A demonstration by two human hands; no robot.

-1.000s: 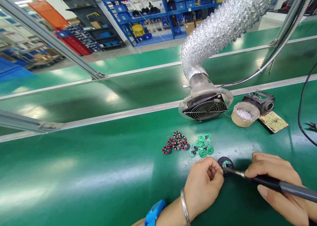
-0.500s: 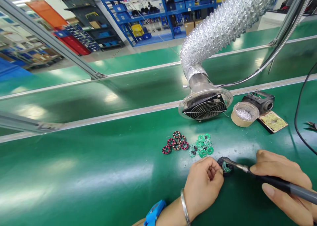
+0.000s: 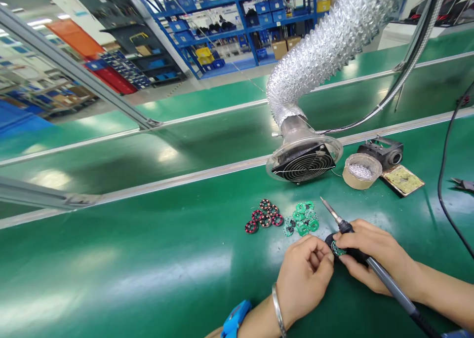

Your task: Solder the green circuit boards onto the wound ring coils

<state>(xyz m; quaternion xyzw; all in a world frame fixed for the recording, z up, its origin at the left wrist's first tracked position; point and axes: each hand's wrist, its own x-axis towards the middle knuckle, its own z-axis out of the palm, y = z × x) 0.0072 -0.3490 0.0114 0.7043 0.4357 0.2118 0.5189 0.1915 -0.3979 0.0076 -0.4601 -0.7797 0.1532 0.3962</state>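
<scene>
My left hand point(image 3: 307, 276), wearing a metal bangle and a blue wrist strap, is closed with thumb and forefinger at the left edge of a small round black housing point(image 3: 329, 239). A green circuit board point(image 3: 337, 250) lies in that housing. My right hand point(image 3: 377, 256) grips a soldering iron point(image 3: 388, 281), whose bare tip points up and left, away from the board. Its thumb and forefinger reach the right side of the housing, partly covering it. Behind the hands lie several green circuit boards point(image 3: 301, 218) and, to their left, several copper-wound ring coils point(image 3: 264, 220).
A fume extractor fan point(image 3: 305, 166) hangs from a silver duct point(image 3: 314, 61) above the green bench point(image 3: 148, 269). At the back right stand a tub of shiny bits point(image 3: 359, 176), a black iron holder point(image 3: 385, 150) and a yellow sponge tray point(image 3: 403, 181). Pliers point(image 3: 462, 184) lie farther right, past a black cable point(image 3: 440, 185).
My right hand has moved left, turning the soldering iron so its tip left the board and points up-left. Its fingers now reach the housing. The left hand stays at the housing's edge.
</scene>
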